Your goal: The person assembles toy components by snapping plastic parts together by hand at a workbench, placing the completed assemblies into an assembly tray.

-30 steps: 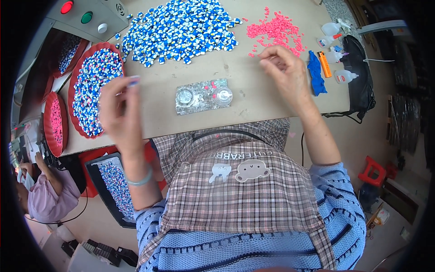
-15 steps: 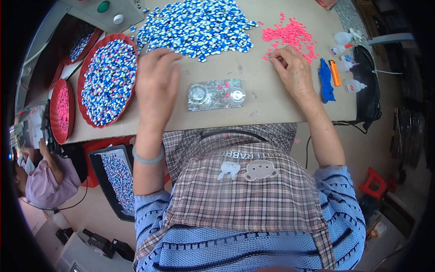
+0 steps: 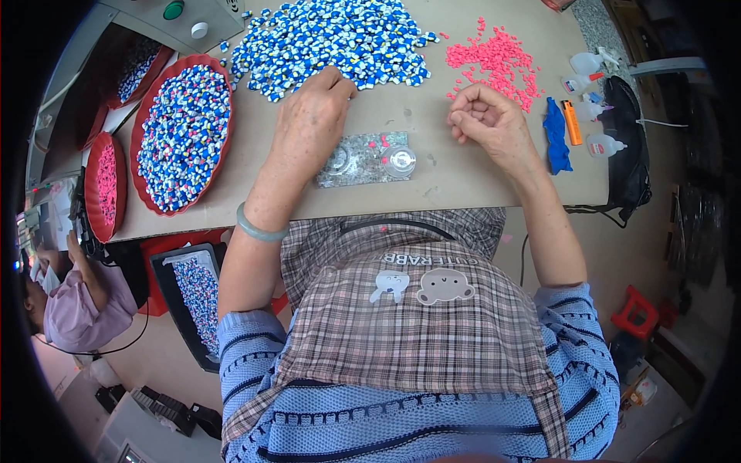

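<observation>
My left hand (image 3: 315, 116) is at the near edge of a wide pile of small blue-and-white pieces (image 3: 340, 38), its fingers bent together and their tips mostly hidden. Just this side of the small pink pieces (image 3: 494, 62), my right hand (image 3: 494, 127) hovers with thumb and fingers curled in. Whatever either hand pinches is too small or hidden to make out. Between them lies a flat clear, speckled plate (image 3: 363, 147) carrying a round clear dish (image 3: 400, 160) on its right and another round part on its left, partly behind my left wrist. A few pink pieces rest on it.
At the left stand a large red scalloped tray (image 3: 225, 131) of mixed pieces and a smaller red tray (image 3: 91, 185) of pink ones. Right of the pink pile are a blue crumpled strip (image 3: 556, 139), an orange lighter (image 3: 571, 122) and several small bottles (image 3: 603, 146).
My left hand has swung right from beside the red tray to the blue-and-white pile, its fingers closing. My right hand has drawn back slightly from the pink pieces.
</observation>
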`<state>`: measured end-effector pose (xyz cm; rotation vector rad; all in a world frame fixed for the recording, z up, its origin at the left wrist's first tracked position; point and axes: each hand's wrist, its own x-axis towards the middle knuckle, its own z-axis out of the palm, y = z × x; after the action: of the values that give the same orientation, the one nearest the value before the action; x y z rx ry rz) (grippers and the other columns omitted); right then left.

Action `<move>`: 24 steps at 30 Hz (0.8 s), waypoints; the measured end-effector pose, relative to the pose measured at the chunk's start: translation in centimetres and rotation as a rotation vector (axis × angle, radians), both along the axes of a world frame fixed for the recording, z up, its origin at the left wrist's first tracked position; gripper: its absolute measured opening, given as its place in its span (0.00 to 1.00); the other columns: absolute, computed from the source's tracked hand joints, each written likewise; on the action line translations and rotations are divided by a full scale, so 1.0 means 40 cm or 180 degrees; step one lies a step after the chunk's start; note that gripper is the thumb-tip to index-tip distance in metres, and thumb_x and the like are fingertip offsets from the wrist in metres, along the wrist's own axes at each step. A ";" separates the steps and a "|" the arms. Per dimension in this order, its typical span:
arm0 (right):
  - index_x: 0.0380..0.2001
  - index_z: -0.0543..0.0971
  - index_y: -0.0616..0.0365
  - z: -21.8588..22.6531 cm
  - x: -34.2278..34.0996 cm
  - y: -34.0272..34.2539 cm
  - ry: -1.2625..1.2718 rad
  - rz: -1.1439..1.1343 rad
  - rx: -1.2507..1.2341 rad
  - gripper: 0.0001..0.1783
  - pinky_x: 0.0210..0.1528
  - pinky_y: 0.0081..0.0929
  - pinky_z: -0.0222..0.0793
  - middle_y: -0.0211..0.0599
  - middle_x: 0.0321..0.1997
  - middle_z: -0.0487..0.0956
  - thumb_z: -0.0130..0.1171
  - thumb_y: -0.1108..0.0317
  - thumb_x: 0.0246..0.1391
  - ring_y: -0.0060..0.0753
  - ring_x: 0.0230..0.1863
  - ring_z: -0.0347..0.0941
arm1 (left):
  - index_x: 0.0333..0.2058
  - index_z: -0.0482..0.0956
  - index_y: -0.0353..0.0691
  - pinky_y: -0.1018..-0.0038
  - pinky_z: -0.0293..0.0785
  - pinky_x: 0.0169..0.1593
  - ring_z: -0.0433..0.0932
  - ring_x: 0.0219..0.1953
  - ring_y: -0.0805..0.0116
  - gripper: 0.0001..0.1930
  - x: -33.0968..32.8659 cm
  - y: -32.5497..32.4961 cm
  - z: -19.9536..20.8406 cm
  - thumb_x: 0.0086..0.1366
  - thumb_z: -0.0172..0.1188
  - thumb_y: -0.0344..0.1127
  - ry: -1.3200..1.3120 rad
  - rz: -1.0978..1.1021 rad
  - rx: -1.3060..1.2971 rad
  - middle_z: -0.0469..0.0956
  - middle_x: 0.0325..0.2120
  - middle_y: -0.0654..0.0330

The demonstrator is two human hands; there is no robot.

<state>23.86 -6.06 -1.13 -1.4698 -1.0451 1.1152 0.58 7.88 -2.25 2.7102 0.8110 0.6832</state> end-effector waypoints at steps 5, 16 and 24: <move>0.37 0.80 0.64 -0.019 0.001 -0.011 0.0688 0.0177 0.0010 0.05 0.34 0.17 0.71 0.31 0.32 0.79 0.60 0.75 0.58 0.19 0.30 0.74 | 0.31 0.78 0.37 0.64 0.76 0.35 0.79 0.34 0.58 0.04 0.010 0.002 -0.007 0.56 0.56 0.24 -0.0008 -0.0030 0.0243 0.74 0.31 0.56; 0.40 0.80 0.66 -0.011 -0.015 -0.025 0.1054 0.0368 -0.0124 0.09 0.37 0.18 0.75 0.34 0.32 0.80 0.62 0.74 0.56 0.20 0.31 0.77 | 0.34 0.80 0.37 0.64 0.76 0.37 0.79 0.33 0.55 0.07 0.005 0.001 -0.006 0.57 0.58 0.23 0.0070 -0.0013 0.0144 0.75 0.33 0.55; 0.36 0.71 0.57 0.055 -0.053 -0.021 0.1121 0.0580 -0.0413 0.11 0.30 0.16 0.74 0.34 0.31 0.80 0.63 0.78 0.53 0.19 0.28 0.76 | 0.33 0.80 0.34 0.62 0.76 0.40 0.79 0.34 0.52 0.06 -0.010 0.012 -0.014 0.58 0.55 0.23 -0.0527 -0.0045 -0.0328 0.75 0.33 0.53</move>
<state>21.74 -6.90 1.09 -1.2335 -0.8819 1.5335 0.16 8.37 -2.79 2.5261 0.7642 0.8261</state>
